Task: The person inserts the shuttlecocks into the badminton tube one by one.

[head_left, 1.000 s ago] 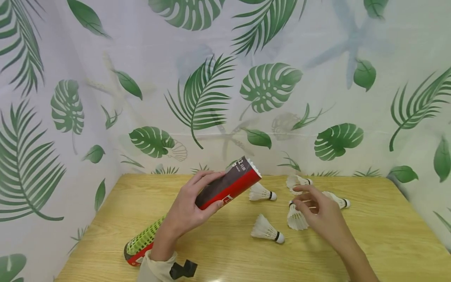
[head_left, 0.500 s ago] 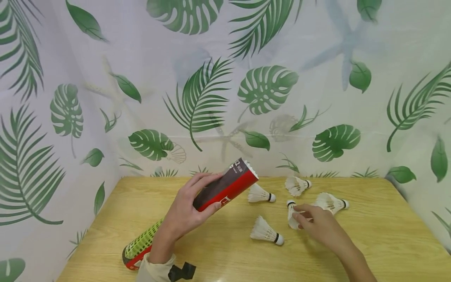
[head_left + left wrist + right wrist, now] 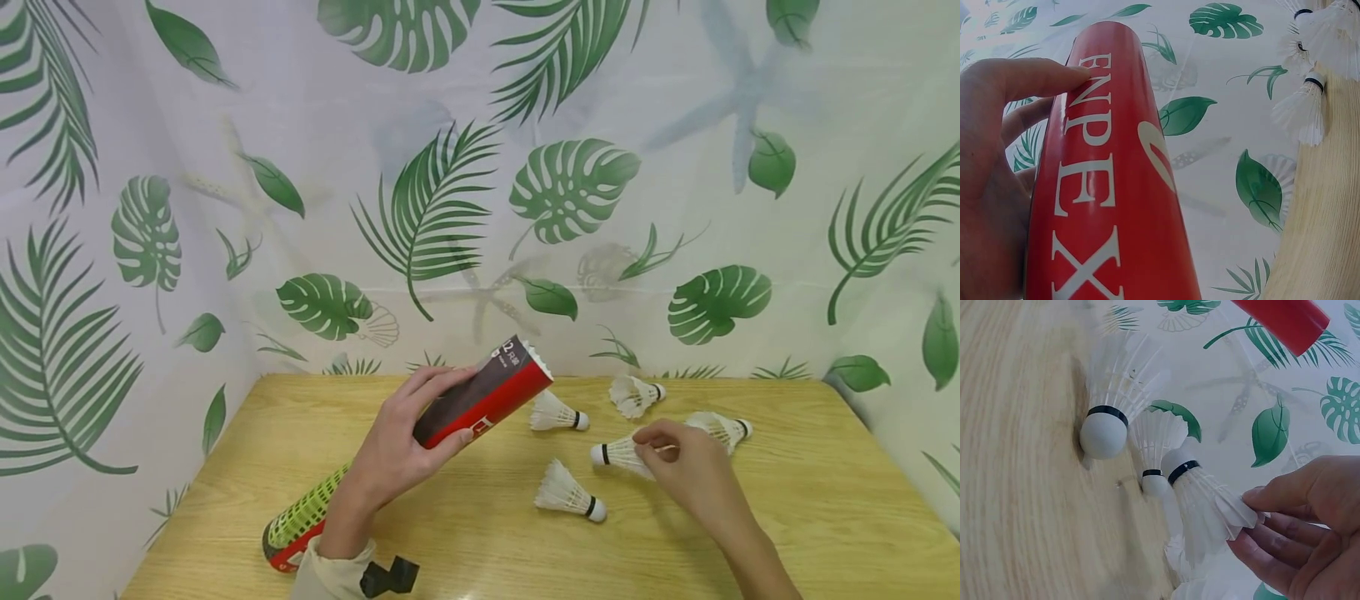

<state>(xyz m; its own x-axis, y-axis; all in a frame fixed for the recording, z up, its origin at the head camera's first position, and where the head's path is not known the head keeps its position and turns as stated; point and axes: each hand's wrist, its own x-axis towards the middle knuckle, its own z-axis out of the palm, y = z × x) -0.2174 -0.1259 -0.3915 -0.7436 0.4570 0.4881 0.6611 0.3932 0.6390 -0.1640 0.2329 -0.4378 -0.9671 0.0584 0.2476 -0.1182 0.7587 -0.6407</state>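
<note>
In the head view my left hand (image 3: pixel 397 442) grips a red and dark grey shuttlecock tube (image 3: pixel 487 396), tilted with its white-rimmed upper end to the right. A green mesh-patterned section (image 3: pixel 306 507) of the tube shows behind the wrist. Close up in the left wrist view, thumb and fingers lie around the red tube (image 3: pixel 1110 156). My right hand (image 3: pixel 693 467) pinches a white feather shuttlecock (image 3: pixel 617 454) by its skirt, the cork pointing left toward the tube. The right wrist view shows the fingertips on the feather ends of this shuttlecock (image 3: pixel 1200 503).
Several shuttlecocks lie on the wooden table (image 3: pixel 480 542): one behind the tube's end (image 3: pixel 557 412), a front one (image 3: pixel 566 492), a back one (image 3: pixel 633 396) and one beyond the right hand (image 3: pixel 722 429). A leaf-patterned cloth (image 3: pixel 450 208) stands behind the table.
My right hand has come down onto a shuttlecock, taken hold of its skirt and turned its cork to the left. The left hand and tube stay nearly still.
</note>
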